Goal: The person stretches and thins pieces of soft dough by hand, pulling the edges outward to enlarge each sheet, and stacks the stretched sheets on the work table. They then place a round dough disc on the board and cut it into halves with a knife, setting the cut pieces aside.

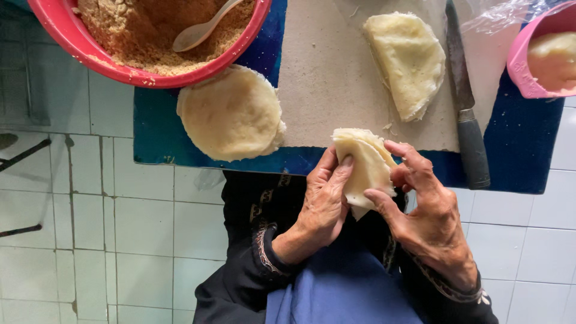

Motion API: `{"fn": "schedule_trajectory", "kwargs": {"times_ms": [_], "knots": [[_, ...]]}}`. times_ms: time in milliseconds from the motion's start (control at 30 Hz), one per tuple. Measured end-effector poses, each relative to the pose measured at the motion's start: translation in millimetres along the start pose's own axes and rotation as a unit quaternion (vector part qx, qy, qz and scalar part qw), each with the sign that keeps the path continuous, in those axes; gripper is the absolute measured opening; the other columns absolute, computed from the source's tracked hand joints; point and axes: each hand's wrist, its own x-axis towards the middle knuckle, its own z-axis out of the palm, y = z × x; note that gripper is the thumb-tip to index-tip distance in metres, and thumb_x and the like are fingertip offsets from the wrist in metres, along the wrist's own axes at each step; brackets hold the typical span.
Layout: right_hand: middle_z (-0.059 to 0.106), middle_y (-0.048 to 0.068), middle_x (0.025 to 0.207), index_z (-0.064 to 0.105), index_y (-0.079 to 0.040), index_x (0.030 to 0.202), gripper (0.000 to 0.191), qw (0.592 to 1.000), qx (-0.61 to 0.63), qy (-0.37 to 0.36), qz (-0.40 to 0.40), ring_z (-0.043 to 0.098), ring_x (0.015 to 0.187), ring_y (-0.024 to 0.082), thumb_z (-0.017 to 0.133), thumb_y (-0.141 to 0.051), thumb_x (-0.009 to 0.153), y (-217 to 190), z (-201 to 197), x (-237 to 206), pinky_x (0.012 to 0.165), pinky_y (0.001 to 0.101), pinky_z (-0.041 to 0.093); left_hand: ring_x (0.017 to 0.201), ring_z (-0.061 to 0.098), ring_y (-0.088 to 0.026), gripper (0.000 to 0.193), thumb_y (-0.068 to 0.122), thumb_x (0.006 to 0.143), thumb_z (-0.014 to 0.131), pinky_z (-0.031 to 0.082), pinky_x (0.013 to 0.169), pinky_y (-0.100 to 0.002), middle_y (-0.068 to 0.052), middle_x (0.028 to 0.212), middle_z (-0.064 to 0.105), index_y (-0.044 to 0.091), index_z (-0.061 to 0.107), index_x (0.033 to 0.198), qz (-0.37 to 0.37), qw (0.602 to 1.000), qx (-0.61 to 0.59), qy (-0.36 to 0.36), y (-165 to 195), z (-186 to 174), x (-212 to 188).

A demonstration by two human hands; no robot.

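Bare board (327,84) lies open ahead of my hands, between round dough stack (231,114) and folded stack (408,63). Knife (465,102) bars the right; red bowl (150,39) and pink tub (543,54) block the far corners.

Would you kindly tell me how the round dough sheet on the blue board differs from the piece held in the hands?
The round dough sheet lies flat and open; the folded dough piece is doubled into a wedge. The round one rests untouched on the blue board; the folded one is pinched between the left hand and right hand. Both are thin, pale yellow dough.
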Motion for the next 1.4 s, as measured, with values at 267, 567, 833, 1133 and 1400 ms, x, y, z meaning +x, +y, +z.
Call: {"fn": "schedule_trajectory", "kwargs": {"times_ms": [267,567,833,1133,1400], "knots": [[0.065,0.009,0.100,0.043,-0.007,0.147,0.065,0.948,0.271,-0.002,0.168,0.064,0.064,0.011,0.067,0.006,0.088,24.5,-1.6,-11.5,0.052,0.0237,0.053,0.122,0.060,-0.015,0.031,0.012,0.111,0.049,0.050,0.106,-0.035,-0.005,0.132,0.063,0.007,0.053,0.141,0.018,1.000,-0.010,-0.002,7.6,6.1,-0.6],[0.068,0.007,0.100,0.058,-0.005,0.136,0.048,0.998,0.040,0.036,0.019,0.069,0.078,0.012,0.073,0.003,0.091,19.9,-1.9,-8.2,0.071,0.0243,0.057,0.122,0.060,-0.016,0.033,0.011,0.112,0.051,0.050,0.109,-0.034,-0.007,0.134,0.062,0.003,0.052,0.144,0.054,0.995,0.082,-0.012,10.1,3.8,0.1],[0.065,0.017,0.120,0.052,0.006,0.139,0.077,0.995,0.018,0.004,-0.094,0.060,0.108,0.027,0.085,-0.016,0.073,21.3,-20.3,12.4,0.080,0.0325,0.052,0.118,0.068,-0.018,0.064,-0.002,0.104,0.056,0.055,0.101,-0.030,-0.013,0.134,0.067,0.006,0.031,0.162,0.068,0.875,0.466,-0.114,32.7,16.6,-13.7],[0.070,0.011,0.119,0.064,0.000,0.114,0.023,0.976,0.208,-0.049,-0.053,0.069,0.109,0.021,0.071,-0.007,0.093,51.0,-20.0,0.0,0.095,0.0318,0.055,0.112,0.074,-0.023,0.080,-0.001,0.099,0.063,0.057,0.101,-0.033,-0.016,0.126,0.071,0.003,0.015,0.163,0.165,0.798,0.551,-0.179,42.3,32.2,-16.2],[0.070,0.012,0.109,0.063,0.004,0.117,0.031,0.985,0.148,-0.025,-0.080,0.071,0.097,0.018,0.073,-0.011,0.092,50.3,-48.2,25.5,0.084,0.0281,0.059,0.083,0.074,-0.019,0.042,0.015,0.092,0.079,0.059,0.077,-0.028,-0.015,0.103,0.076,0.004,0.062,0.129,0.132,0.763,0.606,-0.183,47.7,36.7,-2.1]]}}
